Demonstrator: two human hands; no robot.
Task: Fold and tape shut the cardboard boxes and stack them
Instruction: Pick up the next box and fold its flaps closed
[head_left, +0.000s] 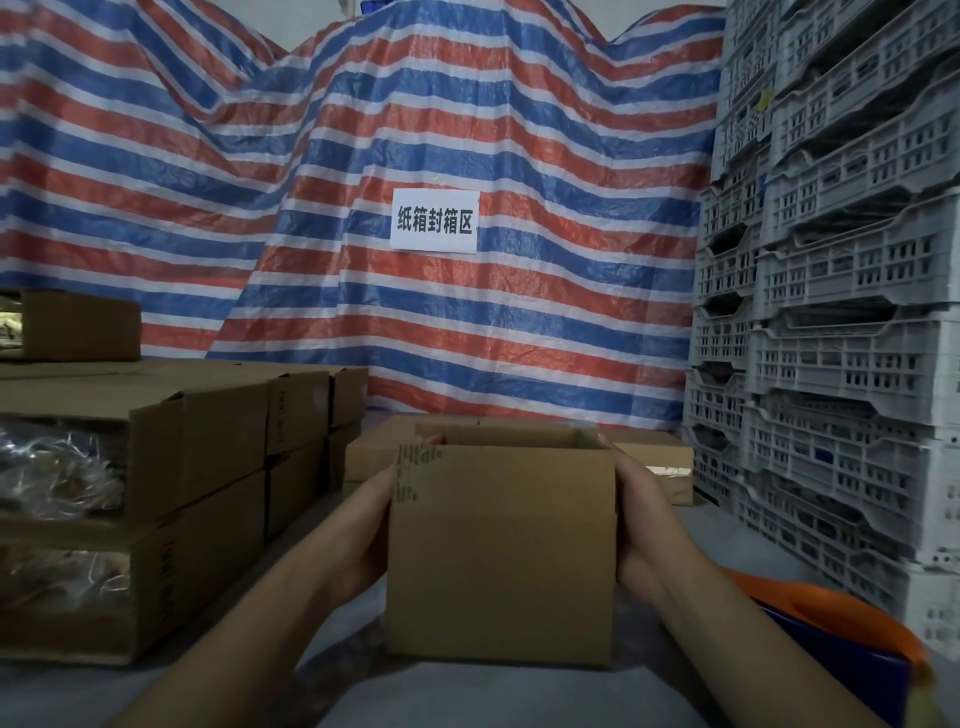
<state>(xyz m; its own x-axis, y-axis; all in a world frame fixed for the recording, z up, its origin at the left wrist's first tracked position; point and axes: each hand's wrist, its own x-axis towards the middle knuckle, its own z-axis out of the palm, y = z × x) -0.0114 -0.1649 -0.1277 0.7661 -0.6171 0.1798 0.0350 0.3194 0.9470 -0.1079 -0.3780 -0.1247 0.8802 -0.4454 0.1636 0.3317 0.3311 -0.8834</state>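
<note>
A brown cardboard box (501, 551) stands in front of me at the lower centre, its top open. My left hand (371, 519) holds its left side, fingertips curled over the top edge at the far left corner. My right hand (641, 514) holds the right side, fingers wrapped behind the far right corner. Behind it lie low cardboard boxes (652, 457), one with shiny tape on its top. Stacks of cardboard boxes (197, 457) stand at the left.
Grey plastic crates (841, 312) are piled high along the right. A striped red, white and blue tarp (415, 130) with a white paper sign (434, 221) hangs behind. An orange and blue object (841, 629) lies at the lower right. The floor (457, 696) is grey.
</note>
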